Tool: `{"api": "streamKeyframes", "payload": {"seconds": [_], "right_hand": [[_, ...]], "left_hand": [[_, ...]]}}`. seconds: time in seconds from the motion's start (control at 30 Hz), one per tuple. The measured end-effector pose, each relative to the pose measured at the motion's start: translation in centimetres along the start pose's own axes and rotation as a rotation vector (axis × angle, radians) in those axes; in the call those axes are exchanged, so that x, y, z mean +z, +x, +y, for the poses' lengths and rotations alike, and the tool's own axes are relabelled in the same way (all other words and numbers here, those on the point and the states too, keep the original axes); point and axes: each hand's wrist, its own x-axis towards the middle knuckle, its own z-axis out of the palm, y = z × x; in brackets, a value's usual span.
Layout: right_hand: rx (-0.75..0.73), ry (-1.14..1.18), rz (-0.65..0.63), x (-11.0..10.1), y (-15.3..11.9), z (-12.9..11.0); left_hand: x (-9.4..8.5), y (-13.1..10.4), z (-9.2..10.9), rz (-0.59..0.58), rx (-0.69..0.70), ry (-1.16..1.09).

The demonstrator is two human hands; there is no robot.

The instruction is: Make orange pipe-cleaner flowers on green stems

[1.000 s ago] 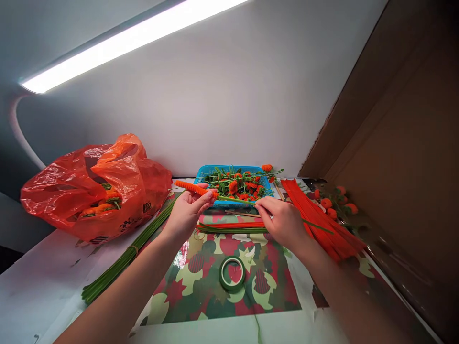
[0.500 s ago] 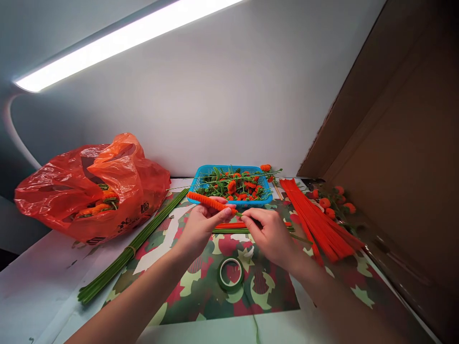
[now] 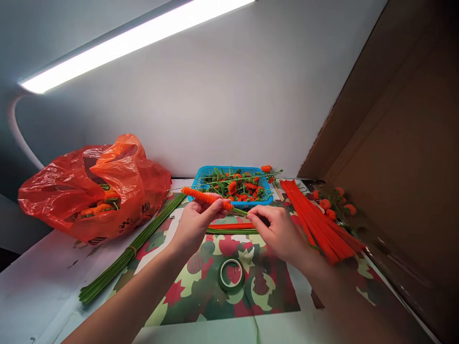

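Between the thumb and fingers of my left hand [image 3: 193, 223] lies a ridged orange roll of coiled pipe cleaner [image 3: 198, 194], long like a carrot and tilted up to the left. A green pipe cleaner [image 3: 239, 211] sticks out of its right end. My right hand [image 3: 275, 230] pinches that green piece a short way from the roll. Under the hands, orange pipe cleaners [image 3: 234, 226] and green pipe cleaners [image 3: 233, 231] lie side by side on the camouflage-patterned sheet [image 3: 193, 291]. Nearer to me sits a roll of green tape [image 3: 231, 287].
Behind the hands stands a blue basket [image 3: 206, 170] of orange and green pipe-cleaner pieces. A red plastic bag [image 3: 143, 177] and a tied green bundle [image 3: 122, 260] are at left. Orange pipe cleaners [image 3: 319, 229] fan out at right, beside orange flowers [image 3: 325, 204] and a brown cardboard panel [image 3: 405, 143].
The orange roll and my left hand have moved slightly left, my right hand slightly right. More of the green pipe cleaner shows between them.
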Motion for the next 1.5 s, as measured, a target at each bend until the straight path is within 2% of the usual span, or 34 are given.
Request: {"api": "streamKeyframes", "payload": {"seconds": [0.23, 0.53, 0.67, 0.8, 0.97, 1.27, 1.5], "right_hand": [[-0.026, 0.022, 0.011, 0.2, -0.3, -0.2], [-0.014, 0.05, -0.034, 0.5, -0.9, -1.6], [0.039, -0.012, -0.071, -0.5, -0.8, -1.6], [0.008, -0.048, -0.066, -1.5, -0.6, -1.1], [-0.001, -0.07, -0.048, -1.4, -0.6, -0.8], [0.037, -0.02, -0.061, -1.2, -0.8, -1.5], [0.036, -0.011, -0.089, -0.5, -1.0, -2.6]], "left_hand": [[0.2, -0.3, -0.2, -0.037, 0.003, 0.046], [1.4, -1.3, -1.0, -0.151, -0.106, 0.026], [0.7, -0.9, -0.4, -0.08, -0.039, 0.026], [0.1, -0.3, 0.0, -0.005, 0.004, 0.024], [0.2, -0.4, -0.2, -0.037, -0.013, 0.054], [0.2, -0.7, -0.3, -0.055, 0.006, 0.088], [1.7, -2.0, -0.4, -0.097, -0.071, 0.093]]}}
